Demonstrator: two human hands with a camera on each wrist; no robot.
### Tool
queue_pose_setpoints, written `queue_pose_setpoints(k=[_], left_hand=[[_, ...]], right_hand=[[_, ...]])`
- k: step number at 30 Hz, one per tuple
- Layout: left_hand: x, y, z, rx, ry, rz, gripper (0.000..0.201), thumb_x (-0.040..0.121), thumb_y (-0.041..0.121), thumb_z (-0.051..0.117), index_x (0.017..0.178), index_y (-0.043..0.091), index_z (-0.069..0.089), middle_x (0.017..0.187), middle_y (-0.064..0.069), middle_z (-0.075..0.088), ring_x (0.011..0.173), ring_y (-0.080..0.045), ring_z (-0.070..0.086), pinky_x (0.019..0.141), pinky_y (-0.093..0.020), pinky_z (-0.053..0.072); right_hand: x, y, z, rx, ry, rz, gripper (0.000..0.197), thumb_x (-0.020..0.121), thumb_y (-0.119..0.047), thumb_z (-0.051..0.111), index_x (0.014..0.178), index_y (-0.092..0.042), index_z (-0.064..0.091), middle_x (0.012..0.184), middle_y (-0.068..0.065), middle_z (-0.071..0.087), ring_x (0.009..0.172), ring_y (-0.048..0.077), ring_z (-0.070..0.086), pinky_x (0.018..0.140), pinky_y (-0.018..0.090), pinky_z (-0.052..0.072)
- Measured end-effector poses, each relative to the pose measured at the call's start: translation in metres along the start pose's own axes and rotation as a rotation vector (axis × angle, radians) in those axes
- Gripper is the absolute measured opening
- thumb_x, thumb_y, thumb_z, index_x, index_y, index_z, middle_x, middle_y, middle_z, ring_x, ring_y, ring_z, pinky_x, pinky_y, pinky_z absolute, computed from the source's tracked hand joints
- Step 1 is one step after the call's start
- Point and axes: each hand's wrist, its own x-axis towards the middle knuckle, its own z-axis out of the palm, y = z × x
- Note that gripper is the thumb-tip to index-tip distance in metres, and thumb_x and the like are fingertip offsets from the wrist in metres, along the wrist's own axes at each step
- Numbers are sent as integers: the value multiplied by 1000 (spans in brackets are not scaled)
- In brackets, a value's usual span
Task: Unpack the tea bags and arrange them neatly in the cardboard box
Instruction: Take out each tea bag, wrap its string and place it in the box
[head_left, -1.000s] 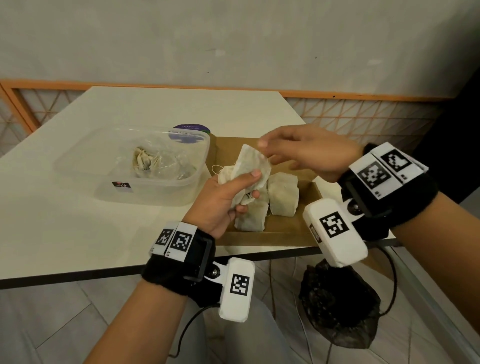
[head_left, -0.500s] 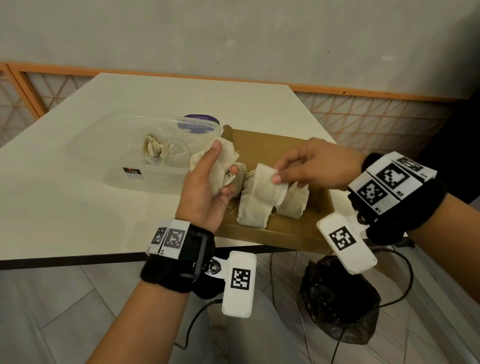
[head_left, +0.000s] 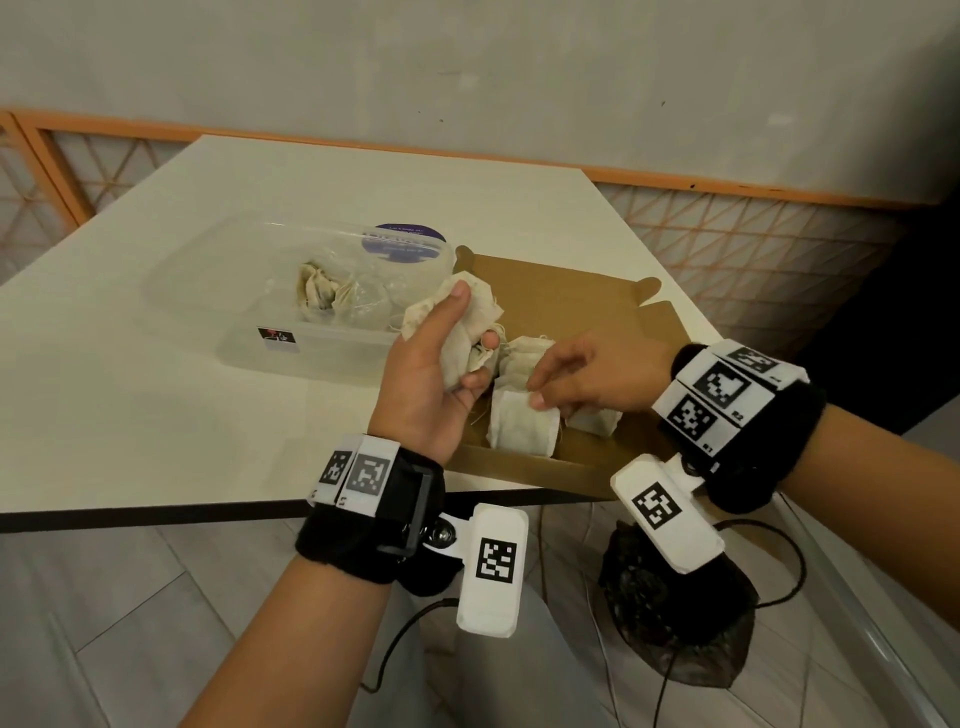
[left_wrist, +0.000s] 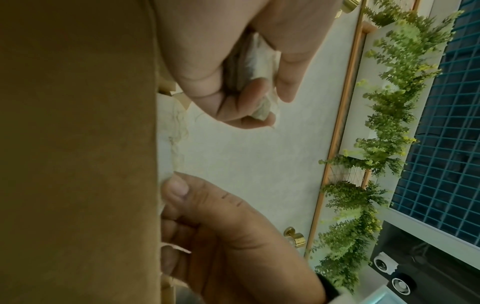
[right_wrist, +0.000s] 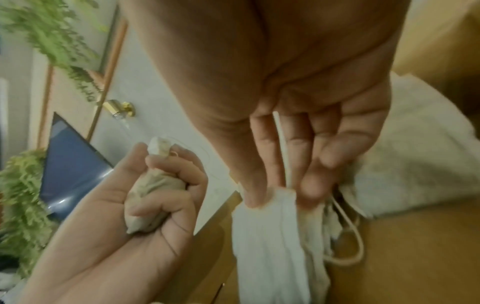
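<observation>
Over the near left edge of the cardboard box (head_left: 571, 296), my left hand (head_left: 431, 384) is raised, thumb and curled fingers gripping a bunch of tea bags (head_left: 467, 317); the right wrist view confirms the fist closed round that bundle (right_wrist: 150, 197). My right hand (head_left: 597, 374) reaches down into the box from the right, fingers extended but closing at the tips: the thumb and fingertips (right_wrist: 259, 185) pinch the top edge of one tea bag (head_left: 519, 428), which stands on the box floor close to its near wall. I record that hand as gripping this bag. A string loop (right_wrist: 350, 242) hangs beside it. More placed tea bags (head_left: 524, 358) lie behind and to the right of the pinched one, touching one another; I cannot count them.

Just beside the box on its left, a clear plastic container (head_left: 270, 291) sits on the desk (head_left: 130, 405), holding further tea bags in wrappers (head_left: 332, 296), with a purple label (head_left: 405, 241) at its far right corner. The box occupies the near right corner of the desk. Below the near edge, a black bag (head_left: 675, 623) lies on the floor. Both wrists carry black bands with printed marker tags (head_left: 722, 400).
</observation>
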Motion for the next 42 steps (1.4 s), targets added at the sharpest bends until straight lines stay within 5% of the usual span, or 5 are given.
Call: queue_pose_setpoints(k=[8, 12, 24, 31, 42], left_hand=[[2, -1, -1, 1, -8, 4, 7, 90, 25, 58, 85, 20, 56, 76, 5, 57, 59, -7, 51, 38, -13, 29], [3, -1, -3, -6, -15, -9, 11, 90, 30, 56, 90, 19, 57, 76, 3, 57, 59, -8, 52, 37, -13, 31], [9, -4, 2, 177, -54, -246, 54, 97, 56, 31, 109, 12, 59, 77, -5, 64, 53, -10, 56, 33, -14, 28], [11, -5, 1, 182, -62, -244, 75, 92, 67, 22, 114, 8, 60, 87, -8, 68, 78, -17, 67, 65, -26, 55], [13, -7, -6, 82, -48, -189, 29, 90, 15, 49, 114, -1, 54, 95, -14, 59, 84, -18, 59, 71, -25, 53]], right_hand=[[-30, -27, -10, -284, -182, -158, 19, 91, -20, 54, 105, -24, 67, 82, -15, 62, 70, -5, 56, 66, 8, 40], [-29, -19, 20, -328, -278, -190, 30, 96, -25, 46, 123, -22, 59, 122, -8, 60, 111, 4, 52, 101, 18, 36], [-32, -15, 12, 523, 504, -302, 15, 83, -23, 66, 97, -18, 62, 82, 4, 55, 69, 8, 52, 63, 12, 45], [-26, -25, 53, 340, 502, -295, 36, 71, -38, 75, 101, -23, 61, 85, -8, 59, 72, 5, 53, 69, 14, 46], [-12, -18, 34, 812, 389, -123, 11, 89, -13, 58, 81, -15, 65, 73, -2, 66, 66, 9, 60, 59, 19, 48]])
